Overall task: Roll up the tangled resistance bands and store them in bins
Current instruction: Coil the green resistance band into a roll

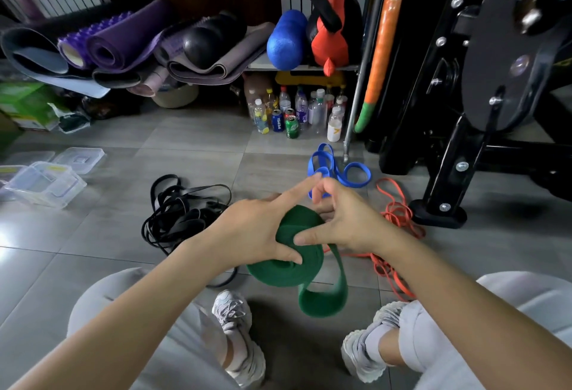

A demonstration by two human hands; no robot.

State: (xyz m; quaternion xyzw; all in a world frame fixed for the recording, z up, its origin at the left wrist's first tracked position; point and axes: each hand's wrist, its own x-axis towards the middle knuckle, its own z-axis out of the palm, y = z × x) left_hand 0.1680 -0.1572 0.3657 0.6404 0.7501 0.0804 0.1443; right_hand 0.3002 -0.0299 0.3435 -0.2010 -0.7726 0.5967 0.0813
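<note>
The rolling step is in hand: the wide flat green resistance band [288,269] is mostly wound into a thick, disc-shaped coil, held in the air above the grey tiled floor [192,142] in front of the person's knees. The left hand [247,232] grips the coil from its left side, thumb pressed on the flat face near the centre and index finger pointing straight out past the top. The right hand [346,219] pinches the upper rim, thumb flat on the face and the other fingers curled above it. A short loose loop, twisted once, hangs below the coil. The next move probably calls for feeding that loop on flat and snug while both thumbs keep the layers from springing apart. The band looks matte and slightly fuzzy, broad and elastic. The finished coil would then go to the clear rectangular plastic bins [46,184], lying open well apart on the floor to the left. Not yet rolled are the tangled heap of thin glossy black bands [182,213], the looped flat blue band [339,170] and the thin straggling orange band [396,228].
</note>
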